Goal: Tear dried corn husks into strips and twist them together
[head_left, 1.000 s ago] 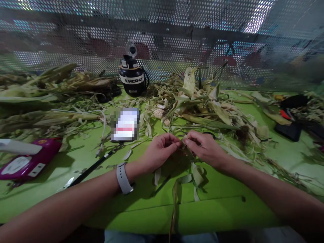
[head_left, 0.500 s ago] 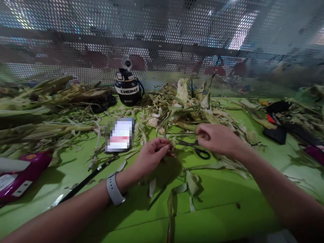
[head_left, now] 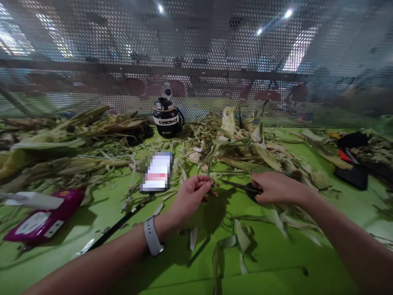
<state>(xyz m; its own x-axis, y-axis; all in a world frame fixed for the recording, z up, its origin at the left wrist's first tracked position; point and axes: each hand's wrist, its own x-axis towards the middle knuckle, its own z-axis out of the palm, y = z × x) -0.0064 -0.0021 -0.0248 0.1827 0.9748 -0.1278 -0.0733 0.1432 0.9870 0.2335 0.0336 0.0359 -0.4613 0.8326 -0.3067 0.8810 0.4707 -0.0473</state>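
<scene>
My left hand (head_left: pixel 190 197), with a pale watch strap (head_left: pixel 151 235) at the wrist, is closed in a pinch just above the green table (head_left: pixel 264 254). Between its fingertips is a small pale plant piece (head_left: pixel 214 179), mostly hidden by the fingers. Black-handled scissors (head_left: pixel 236 185) are in my right hand (head_left: pixel 278 188), whose fingers are wrapped round the handles. Their blades point left, towards the left fingertips. Strips of dry corn husk (head_left: pixel 242 237) lie in front of both hands.
A heap of dry husks (head_left: pixel 230 147) lies behind the hands, with more leaves (head_left: pixel 61 141) at left. Around stand a phone (head_left: pixel 158 172) on a black strap, a black ENERGY jug (head_left: pixel 167 119), a magenta device (head_left: pixel 46 217) and a black object (head_left: pixel 351 176). Perforated metal (head_left: pixel 196 49) rises behind.
My right hand has come down onto the scissors and closed round their handles. My left hand keeps its pinch. The whole view has shifted, so things appear lower and further right.
</scene>
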